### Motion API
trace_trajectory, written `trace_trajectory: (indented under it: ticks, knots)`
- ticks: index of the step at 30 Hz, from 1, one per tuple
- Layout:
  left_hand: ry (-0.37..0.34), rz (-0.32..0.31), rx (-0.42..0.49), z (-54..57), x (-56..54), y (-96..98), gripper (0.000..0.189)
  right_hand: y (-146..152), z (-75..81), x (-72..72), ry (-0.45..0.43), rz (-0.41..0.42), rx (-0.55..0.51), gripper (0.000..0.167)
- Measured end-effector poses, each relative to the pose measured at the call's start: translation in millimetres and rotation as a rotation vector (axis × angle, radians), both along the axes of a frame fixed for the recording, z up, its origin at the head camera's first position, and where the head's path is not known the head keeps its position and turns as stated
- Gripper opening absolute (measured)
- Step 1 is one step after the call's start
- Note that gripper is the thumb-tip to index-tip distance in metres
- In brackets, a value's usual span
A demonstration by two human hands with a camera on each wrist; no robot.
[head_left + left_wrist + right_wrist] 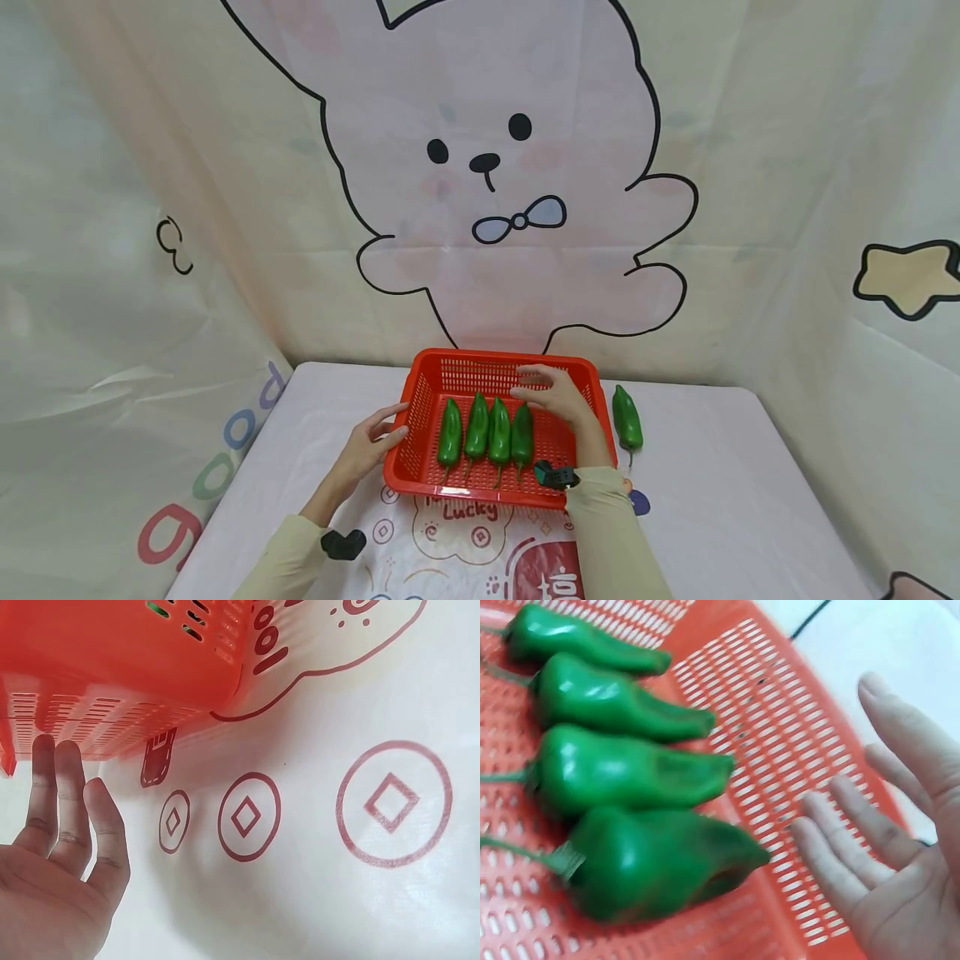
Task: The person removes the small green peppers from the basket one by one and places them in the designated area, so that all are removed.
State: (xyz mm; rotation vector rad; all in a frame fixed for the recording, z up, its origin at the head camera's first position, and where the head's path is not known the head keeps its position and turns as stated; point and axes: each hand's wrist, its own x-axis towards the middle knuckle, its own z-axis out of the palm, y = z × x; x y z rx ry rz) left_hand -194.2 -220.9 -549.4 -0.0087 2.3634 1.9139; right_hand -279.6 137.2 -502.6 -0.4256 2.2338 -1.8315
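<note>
Several green chili peppers (499, 432) lie side by side in a red plastic basket (480, 497), stems toward the person. Above the right part of the basket hovers my right hand (557, 398), holding nothing. In the right wrist view its fingers (847, 844) are spread apart, beyond the tips of the peppers (637, 769). My left hand (370, 442) is at the basket's left side, fingertips at the rim. The left wrist view shows fingers (71, 802) extended up by the basket's slotted wall (112, 712); the thumb is hidden there.
One more green chili pepper (627, 419) lies on the white table (720, 483), just right of the basket. A printed sheet (465, 533) with red drawings is under the basket's front. Behind the table hangs a curtain (495, 283) with a cartoon animal.
</note>
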Motion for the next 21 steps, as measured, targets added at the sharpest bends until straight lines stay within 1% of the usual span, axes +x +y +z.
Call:
trace_trajectory:
  ticks: [2, 5, 8, 10, 13, 18, 21]
  knots:
    - [0.001, -0.003, 0.003, -0.4, 0.2, -0.7, 0.053, -1, -6.6, -0.3, -0.005, -0.032, -0.014, 0.054]
    - [-0.01, -0.008, 0.015, -0.1, -0.3, -1.3, 0.053, -2, -15.4, -0.9, -0.015, -0.103, -0.035, 0.053]
    - [-0.019, -0.01, 0.024, 0.0, -1.3, -1.7, 0.053, 0, -21.4, -1.5, -0.031, -0.161, -0.03, 0.055]
    - [-0.024, -0.008, 0.03, 0.2, -1.9, -1.8, 0.053, 2, -25.2, -2.8, -0.046, -0.182, -0.014, 0.056]
    - [-0.026, -0.011, 0.038, -1.3, -2.7, -2.3, 0.053, 5, -29.5, -4.6, -0.044, -0.17, 0.059, 0.059]
    - [-0.028, -0.008, 0.037, -3.7, -3.2, -1.6, 0.054, 8, -36.8, -8.0, 0.013, -0.11, 0.191, 0.061]
    - [-0.031, -0.006, 0.043, -3.0, -2.7, -0.7, 0.054, 7, -43.2, -10.0, -0.002, -0.087, 0.213, 0.063]
